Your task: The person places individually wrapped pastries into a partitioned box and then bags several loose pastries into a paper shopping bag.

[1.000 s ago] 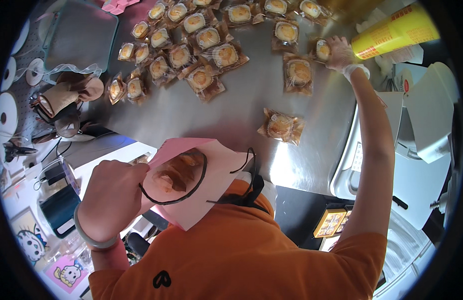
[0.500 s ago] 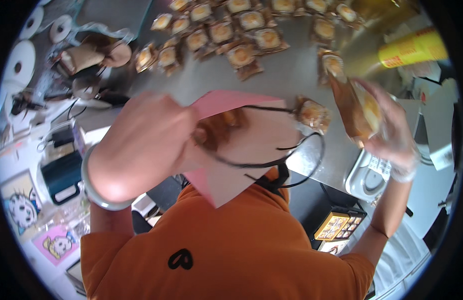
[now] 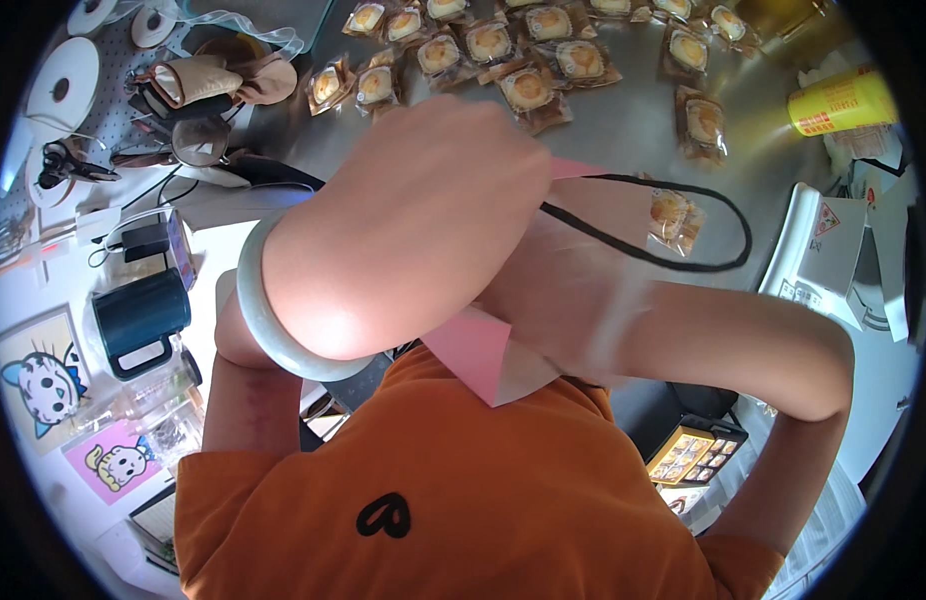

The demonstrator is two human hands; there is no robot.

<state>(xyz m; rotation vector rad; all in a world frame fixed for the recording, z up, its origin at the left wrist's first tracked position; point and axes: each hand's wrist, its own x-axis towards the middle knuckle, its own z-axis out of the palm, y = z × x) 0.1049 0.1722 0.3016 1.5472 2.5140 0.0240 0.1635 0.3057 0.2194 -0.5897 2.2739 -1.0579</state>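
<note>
My left hand (image 3: 458, 175), with a pale bangle at its wrist, is closed on the upper edge of a pink and white paper bag (image 3: 473, 350) held against my front. Its fingertips are out of sight below. A black cord handle (image 3: 738, 215) loops out to the right from the bag. My right hand (image 3: 553, 290), in a clear plastic glove, reaches across into the bag's mouth; its fingers are hidden, and so is anything in them. One wrapped round pastry (image 3: 671, 215) lies on the steel table beside the bag, partly behind the cord.
Several wrapped pastries (image 3: 488, 40) cover the table's far side, and another lies alone (image 3: 703, 122) at the right. A yellow roll (image 3: 841, 102) stands far right above a white scale (image 3: 791, 245). Scissors (image 3: 68, 165), ribbon rolls and a dark teal mug (image 3: 143, 320) are left.
My right hand has swung left from the table's right side into the bag's mouth; the wrapped pastry it held is now out of sight. My left hand and the bag have shifted right.
</note>
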